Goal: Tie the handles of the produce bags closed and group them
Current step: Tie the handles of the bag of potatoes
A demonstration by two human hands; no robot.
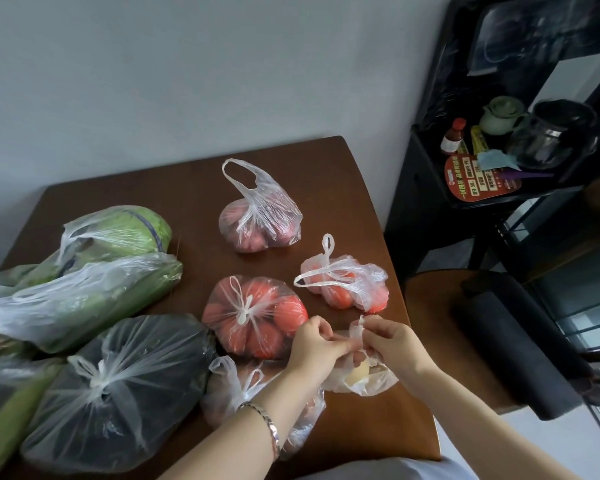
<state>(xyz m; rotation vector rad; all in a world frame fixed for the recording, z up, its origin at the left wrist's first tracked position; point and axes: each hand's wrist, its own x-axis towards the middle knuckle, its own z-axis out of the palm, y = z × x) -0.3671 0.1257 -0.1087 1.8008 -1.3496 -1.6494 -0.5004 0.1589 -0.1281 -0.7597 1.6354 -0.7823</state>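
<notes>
Both hands meet over a small clear bag [361,377] holding something pale, at about five o'clock on the brown counter [194,188]: the left hand [312,344] and right hand [390,341] each pinch a twisted handle [355,329] that rises toward twelve o'clock between them. The bag sits just below both hands, touching them. At eleven o'clock of the hands lies a knotted bag of tomatoes [253,317], at twelve o'clock a smaller tomato bag [347,287], its looped handles lying along the nine-to-three line.
</notes>
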